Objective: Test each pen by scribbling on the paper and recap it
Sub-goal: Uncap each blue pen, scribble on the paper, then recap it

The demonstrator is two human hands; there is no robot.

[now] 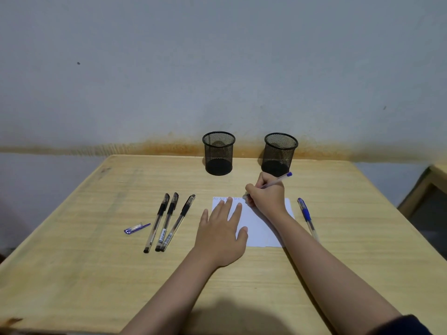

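We write with a blue pen while our other hand pins the paper.

Our right hand (266, 197) has its grip closed around the uncapped blue pen (278, 179), tip on the top edge of the white paper (261, 226) at the tabletop's (96, 274) centre, beside small blue scribbles. Our left hand (221, 235) lies flat, fingers spread, pressing the paper's left half. At 9 o'clock from the paper lie three capped black pens (167, 222) side by side, then a loose blue cap (136, 228). At 3 o'clock lies a capped blue pen (306, 217). At 12 o'clock stand two black mesh cups (219, 153), near the wall.
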